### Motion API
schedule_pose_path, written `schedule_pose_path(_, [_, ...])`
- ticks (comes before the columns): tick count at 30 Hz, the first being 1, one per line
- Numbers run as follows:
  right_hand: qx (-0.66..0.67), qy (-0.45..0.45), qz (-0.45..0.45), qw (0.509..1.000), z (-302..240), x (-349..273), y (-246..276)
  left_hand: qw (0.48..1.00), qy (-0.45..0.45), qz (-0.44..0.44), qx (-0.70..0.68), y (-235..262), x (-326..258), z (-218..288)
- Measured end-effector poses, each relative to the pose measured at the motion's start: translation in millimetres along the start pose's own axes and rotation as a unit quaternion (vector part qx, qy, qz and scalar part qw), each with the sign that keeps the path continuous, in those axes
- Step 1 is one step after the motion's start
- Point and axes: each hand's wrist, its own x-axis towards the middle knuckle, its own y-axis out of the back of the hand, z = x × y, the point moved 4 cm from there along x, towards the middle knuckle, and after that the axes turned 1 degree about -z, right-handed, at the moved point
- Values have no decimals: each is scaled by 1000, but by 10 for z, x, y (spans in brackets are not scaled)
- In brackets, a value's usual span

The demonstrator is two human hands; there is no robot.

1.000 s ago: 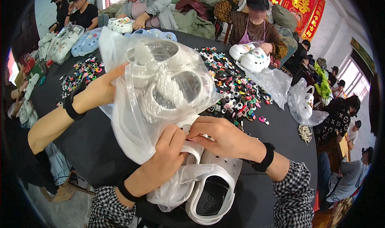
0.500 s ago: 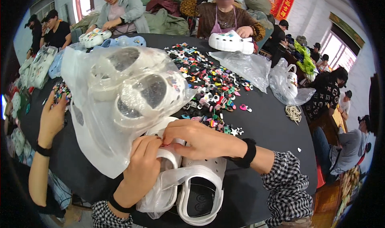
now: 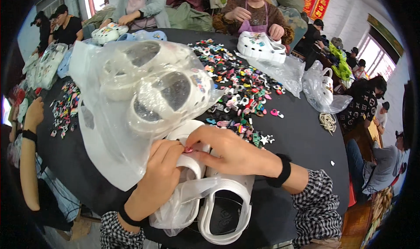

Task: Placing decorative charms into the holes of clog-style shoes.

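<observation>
Since the earlier picture the clear bag of white clogs [image 3: 144,91] has swung further toward the left and far side of the view, and the arm of the person at the left edge has dropped lower, its hand [image 3: 34,114] now resting by the scattered charms there. Both of the wearer's hands meet over the pair of white clogs [image 3: 218,192] lying at the near edge of the dark worktop [image 3: 302,139], soles down and openings toward the wearer, so the strap and upper face up for work. The left hand [image 3: 159,174] curls around the top of the left clog, fingers closed on it to steady it; the right hand [image 3: 227,150] pinches a small pink charm [image 3: 188,149] between thumb and fingertip, pressed against the clog's upper. A thin plastic sleeve [image 3: 179,209] wraps loosely round the left clog and trails off the near edge. The bulky bag lies just beyond the hands and hides part of the worktop behind it. A wide heap of coloured charms [image 3: 236,87] spreads across the middle, within reach to the right. Another pair of white clogs [image 3: 260,47] sits at the far edge before a seated person.
</observation>
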Motion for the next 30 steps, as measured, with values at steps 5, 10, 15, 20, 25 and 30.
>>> schedule_pose_path(5, [-21,65,-21,997,41,-55,-29,1000,11,6,13,37,-33,33])
schedule_pose_path(10, [-50,-54,-68,995,-132,-25,-43,999,-3,6,39,-7,-39,43])
schedule_pose_path(15, [-199,22,-18,979,-225,22,-167,998,14,-3,64,-32,-96,33])
schedule_pose_path(20, [-197,61,11,979,-149,43,-192,998,-38,-4,48,-60,-31,16])
schedule_pose_path(25, [-133,46,-44,989,-199,74,-71,998,-25,-9,49,47,-69,51])
schedule_pose_path(30, [9,10,-76,997,96,122,56,999,44,-8,3,16,-42,17])
